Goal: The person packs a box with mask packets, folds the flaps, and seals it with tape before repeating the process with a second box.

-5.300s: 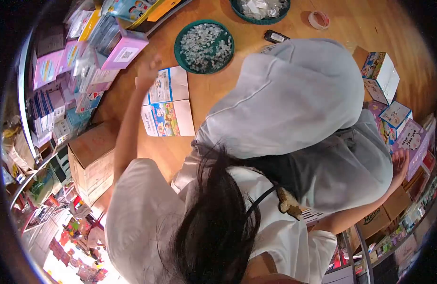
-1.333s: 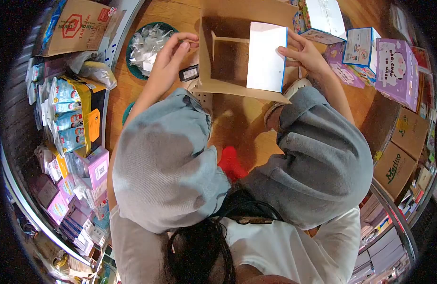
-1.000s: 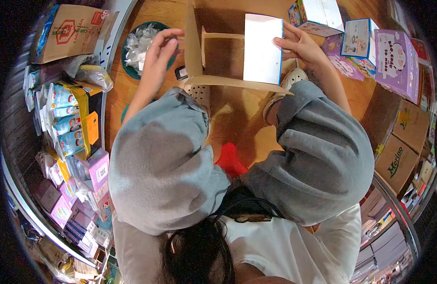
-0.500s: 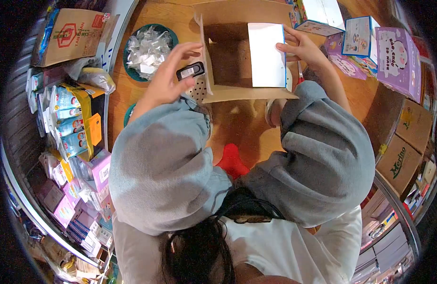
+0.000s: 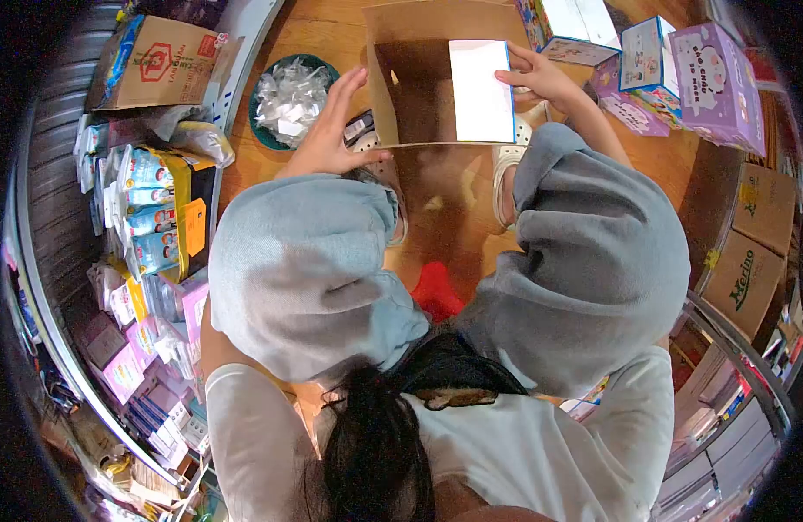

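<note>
An open brown cardboard box stands on the floor between my feet, dark inside. A white carton with blue edges stands upright at its right side. My right hand grips that carton by its right edge, thumb on the white face and fingers behind. Left of the cardboard box, my left hand has its fingers spread, the thumb reaching toward the box's near left corner. It holds nothing that I can see. A black object with a pale label shows between that hand and the box, partly hidden.
A green basket of clear plastic packets is at the left. Printed cartons and a purple box stand at the right. Shelves of packaged goods line the left; brown Merino cartons are at the right.
The view has shifted slightly. My left hand's fingers have straightened, and its thumb has moved to the box's near corner. The white carton stays in my right hand.
</note>
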Action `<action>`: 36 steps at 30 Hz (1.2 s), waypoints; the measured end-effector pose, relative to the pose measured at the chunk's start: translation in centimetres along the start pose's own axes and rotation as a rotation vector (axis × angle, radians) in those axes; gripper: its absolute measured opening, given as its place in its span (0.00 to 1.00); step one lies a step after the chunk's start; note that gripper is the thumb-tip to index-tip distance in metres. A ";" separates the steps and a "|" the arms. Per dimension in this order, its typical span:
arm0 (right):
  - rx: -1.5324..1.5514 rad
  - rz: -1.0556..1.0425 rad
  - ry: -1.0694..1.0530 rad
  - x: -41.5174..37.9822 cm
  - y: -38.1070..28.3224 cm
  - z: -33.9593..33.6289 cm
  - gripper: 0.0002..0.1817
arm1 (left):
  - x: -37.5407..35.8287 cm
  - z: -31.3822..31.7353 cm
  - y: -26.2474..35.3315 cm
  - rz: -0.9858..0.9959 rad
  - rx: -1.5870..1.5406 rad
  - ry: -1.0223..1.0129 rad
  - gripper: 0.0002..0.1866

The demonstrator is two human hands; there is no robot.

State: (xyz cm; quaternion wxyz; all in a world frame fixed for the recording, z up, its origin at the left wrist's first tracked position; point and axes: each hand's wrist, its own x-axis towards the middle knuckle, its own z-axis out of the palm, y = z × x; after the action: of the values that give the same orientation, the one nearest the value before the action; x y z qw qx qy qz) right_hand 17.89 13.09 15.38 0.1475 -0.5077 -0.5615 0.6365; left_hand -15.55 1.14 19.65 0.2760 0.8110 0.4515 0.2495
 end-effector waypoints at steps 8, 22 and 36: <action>-0.022 0.020 0.035 0.1 -0.8 0.3 0.44 | 1.6 -1.8 -1.2 0.098 0.082 -0.111 0.59; -0.005 0.005 0.077 0.0 0.4 0.4 0.46 | 4.0 -0.7 -1.1 0.199 0.271 -0.342 0.49; 0.067 -0.530 0.263 -0.3 -2.4 0.1 0.30 | 4.2 0.3 -1.6 0.084 0.144 -0.309 0.33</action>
State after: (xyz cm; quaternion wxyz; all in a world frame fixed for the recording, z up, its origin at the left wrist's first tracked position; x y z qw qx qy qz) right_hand 17.03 13.58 17.57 0.3967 -0.4164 -0.6291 0.5229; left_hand -14.37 5.42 19.00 0.2725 0.8755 0.3864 0.1002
